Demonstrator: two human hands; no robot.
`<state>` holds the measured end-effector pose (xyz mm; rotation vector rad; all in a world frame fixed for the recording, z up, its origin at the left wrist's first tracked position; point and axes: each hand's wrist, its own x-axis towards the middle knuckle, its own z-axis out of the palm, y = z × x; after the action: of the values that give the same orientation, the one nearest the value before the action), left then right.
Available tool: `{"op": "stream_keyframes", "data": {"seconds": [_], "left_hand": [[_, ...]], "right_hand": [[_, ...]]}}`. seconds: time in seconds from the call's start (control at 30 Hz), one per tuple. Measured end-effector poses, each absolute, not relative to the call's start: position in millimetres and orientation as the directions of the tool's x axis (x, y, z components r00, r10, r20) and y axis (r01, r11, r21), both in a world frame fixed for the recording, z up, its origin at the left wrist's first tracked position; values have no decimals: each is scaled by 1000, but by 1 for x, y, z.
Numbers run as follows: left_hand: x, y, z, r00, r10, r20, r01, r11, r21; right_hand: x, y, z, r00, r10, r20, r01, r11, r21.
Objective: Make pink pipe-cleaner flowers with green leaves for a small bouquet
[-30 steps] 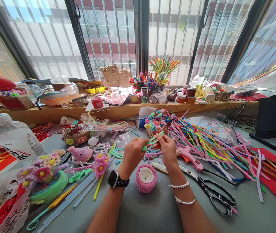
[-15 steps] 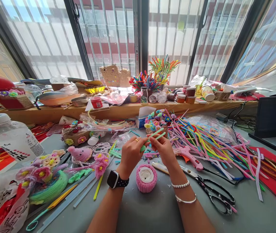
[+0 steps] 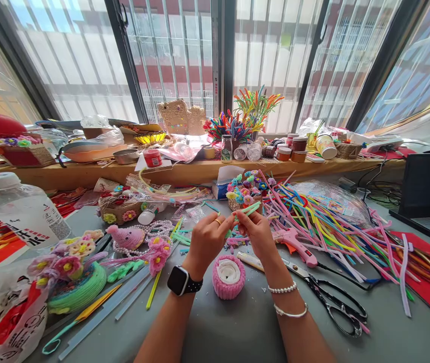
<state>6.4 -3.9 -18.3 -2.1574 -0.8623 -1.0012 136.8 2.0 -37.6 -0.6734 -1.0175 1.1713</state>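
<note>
Here, both hands meet in the middle of the grey table. The left hand and the right hand are both closed, and their fingertips pinch one green pipe cleaner between them. It is up in the air, just past the pink knitted cup, which sits on the table near the wrists.

The big water bottle on the left has a white label with black writing and a red stripe. The letters are too tilted for me to read. The crinkly bag at the near left has red and black print that I cannot read either.

The left wrist has one black smartwatch, and one ring is on a finger. The right wrist has two bracelets, one of pearls and one of silver. To the right lie one pair of black scissors and one pink glue gun. Past them is a big heap of pipe cleaners, too many to count. One small basket of flowers stands just behind the hands.

A second ago the green pipe cleaner was bent in a loop. Now its two ends point up and to the right. The hands have stayed in the same spot.
</note>
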Motion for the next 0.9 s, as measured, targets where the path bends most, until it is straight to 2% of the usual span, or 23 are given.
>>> {"op": "stream_keyframes", "data": {"seconds": [0.1, 0.33, 0.63, 0.9], "left_hand": [[6, -3, -20, 487, 313, 815, 740, -643, -195], [6, -1, -21, 418, 410, 811, 694, -720, 6], [8, -2, -17, 333, 426, 841, 652, -749, 121], [8, -2, -17, 266, 458, 848, 632, -747, 206]], "right_hand": [[138, 2, -37, 39, 953, 302, -422, 289, -859], [140, 0, -34, -1, 945, 328, -439, 294, -849], [141, -1, -32, -8, 950, 312, -458, 274, -846], [143, -4, -32, -68, 962, 263, -520, 190, -833]]}}
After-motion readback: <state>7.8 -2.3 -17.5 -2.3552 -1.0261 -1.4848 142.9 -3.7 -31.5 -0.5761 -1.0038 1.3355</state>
